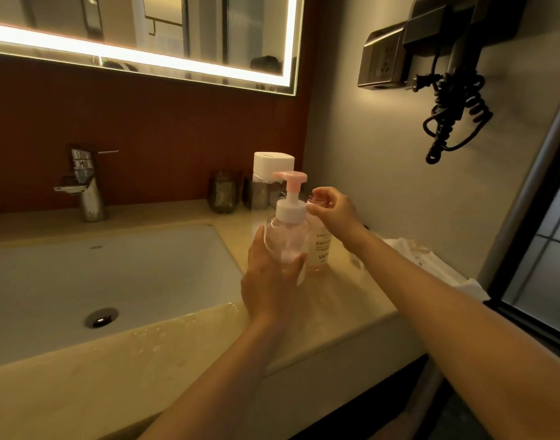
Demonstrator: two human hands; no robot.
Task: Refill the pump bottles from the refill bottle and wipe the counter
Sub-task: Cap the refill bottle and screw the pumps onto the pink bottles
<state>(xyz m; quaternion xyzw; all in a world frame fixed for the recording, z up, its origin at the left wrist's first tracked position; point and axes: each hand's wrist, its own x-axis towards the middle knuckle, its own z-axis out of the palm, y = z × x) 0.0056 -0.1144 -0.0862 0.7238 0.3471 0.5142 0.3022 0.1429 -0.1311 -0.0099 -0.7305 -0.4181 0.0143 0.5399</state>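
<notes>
Beside the sink, left fingers clasp pump bottle, right fingers pinch labelled bottle.

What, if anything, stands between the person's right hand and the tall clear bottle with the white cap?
The clear pump bottle with the pink head, gripped by the left hand, is in front of the white-capped bottle, left of the right hand, partly across that path.

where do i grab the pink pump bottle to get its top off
Probably the white collar below the pink pump head, grip coming from the right: the left hand wraps the upright pump bottle low down, leaving the round collar clear.
</notes>
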